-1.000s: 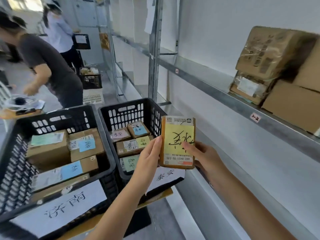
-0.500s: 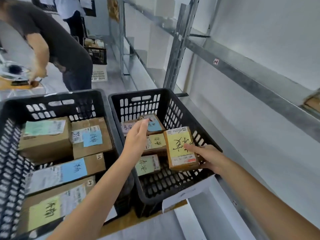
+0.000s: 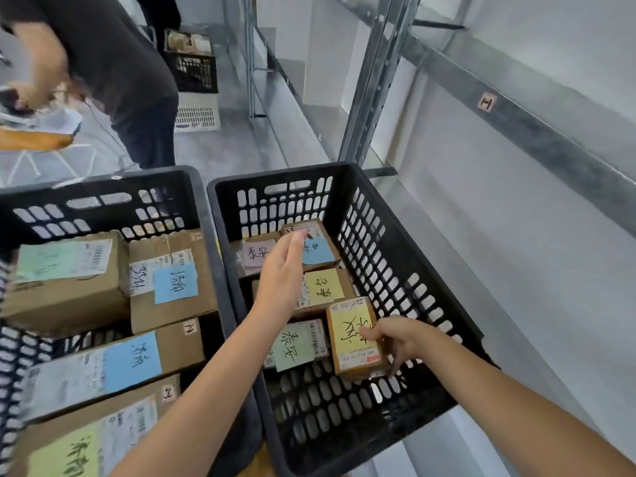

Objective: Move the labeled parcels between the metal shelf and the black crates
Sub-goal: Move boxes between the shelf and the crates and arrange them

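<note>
**A:** Where's the parcel?

**B:** In the right crate (image 3: 339,194), close to its right wall. The right hand (image 3: 395,339) grips the parcel (image 3: 351,333), with the thumb on its yellow label and the fingers curled round the right edge and near corner.

**A:** Is it set down?

**B:** Hard to say. It lies tilted just beside the green-label box (image 3: 296,346). Its base may be touching the crate floor, but the hand hides that. I'd judge the placing nearly done and the release not yet made.

**A:** And the other hand?

**B:** The left hand (image 3: 280,273) holds nothing. Its fingers are straight and together, and it hovers over the pink-label box (image 3: 256,254) and blue-label box (image 3: 318,251) at the far end.

**A:** How far along is the whole job?

**B:** The right crate has five small boxes, counting this one, and bare floor at the near end. The left crate (image 3: 161,182) is packed with bigger boxes. The stretch of shelf (image 3: 516,115) in view carries no parcels, but only part of it shows. So the crates look well filled. Letting go of this parcel comes next, I think, and I can't count what's left beyond that.
</note>
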Motion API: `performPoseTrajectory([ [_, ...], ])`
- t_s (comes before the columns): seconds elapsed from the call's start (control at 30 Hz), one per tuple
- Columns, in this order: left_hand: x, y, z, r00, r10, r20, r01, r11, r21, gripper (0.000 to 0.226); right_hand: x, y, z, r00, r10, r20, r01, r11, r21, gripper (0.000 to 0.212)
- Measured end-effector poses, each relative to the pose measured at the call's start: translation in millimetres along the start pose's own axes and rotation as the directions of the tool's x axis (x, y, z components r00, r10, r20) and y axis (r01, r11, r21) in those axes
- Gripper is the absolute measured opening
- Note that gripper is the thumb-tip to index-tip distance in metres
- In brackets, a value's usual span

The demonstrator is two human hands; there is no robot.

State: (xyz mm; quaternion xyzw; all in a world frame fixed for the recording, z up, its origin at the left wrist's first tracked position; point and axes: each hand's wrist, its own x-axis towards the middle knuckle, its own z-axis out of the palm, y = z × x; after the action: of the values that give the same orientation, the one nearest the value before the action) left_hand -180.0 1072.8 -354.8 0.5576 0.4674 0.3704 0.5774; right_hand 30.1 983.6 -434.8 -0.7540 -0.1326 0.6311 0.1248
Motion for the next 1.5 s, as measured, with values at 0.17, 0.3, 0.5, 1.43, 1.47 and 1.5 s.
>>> performPoseTrajectory([
  [0.17,18,-7,6,0.999,-0.032,0.007,0.032,0.999,-0.015,0.035,23,-7,3,0.999,-0.036,0.017,0.037,0.995,-0.094,0.021],
  [0.3,29,-11,10,0.999,-0.041,-0.020,0.040,0.999,-0.016,0.039,35,-4,-5,0.994,-0.049,0.096,0.060,0.992,-0.107,0.023],
  [0.5,31,-13,10,0.998,-0.046,-0.044,0.046,0.999,0.016,0.038,45,-2,-1,0.993,-0.121,-0.007,0.118,0.978,-0.175,0.030],
  [1.43,-58,58,26,0.761,0.400,0.511,-0.646,0.540,0.539,0.060,-214,24,-13,0.259,-0.884,-0.390,0.382,0.464,-0.799,0.052],
  [1.47,-66,62,31,0.747,0.410,0.523,-0.661,0.534,0.527,0.060,-221,31,-13,0.241,-0.886,-0.396,0.376,0.462,-0.804,0.052],
  [1.5,-75,65,35,0.734,0.417,0.536,-0.675,0.533,0.510,0.060,-228,38,-12,0.228,-0.888,-0.400,0.371,0.459,-0.807,0.052],
])
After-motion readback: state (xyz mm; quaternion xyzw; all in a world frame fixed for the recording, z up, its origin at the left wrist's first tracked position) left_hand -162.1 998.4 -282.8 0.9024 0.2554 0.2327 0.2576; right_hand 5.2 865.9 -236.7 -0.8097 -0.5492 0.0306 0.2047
